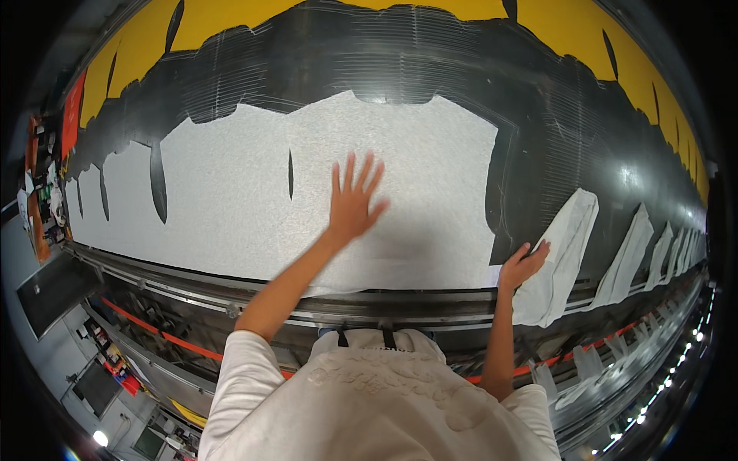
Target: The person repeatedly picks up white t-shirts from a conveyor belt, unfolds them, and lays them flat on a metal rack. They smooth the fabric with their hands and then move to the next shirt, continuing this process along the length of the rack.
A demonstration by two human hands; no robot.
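Observation:
White fabric panels (230, 184), cut to a garment outline, lie flat on a long dark table (519, 173). My left hand (354, 201) is over the middle of the nearest panel with its fingers spread and holds nothing; whether it presses on the cloth is not plain. At the table's near edge on the right, my right hand (523, 265) touches or is just beside the left side of a folded white cloth piece (568, 248). Its thumb and fingers are apart, and no grip on the cloth shows. The folded piece hangs partly over the edge.
Yellow fabric pieces (553, 23) lie along the far side. More folded white pieces (628, 259) stand in a row to the right. A metal rail (392, 317) runs along the near edge, with an orange-red strip (190, 347) below. A cluttered shelf (43, 190) stands at far left.

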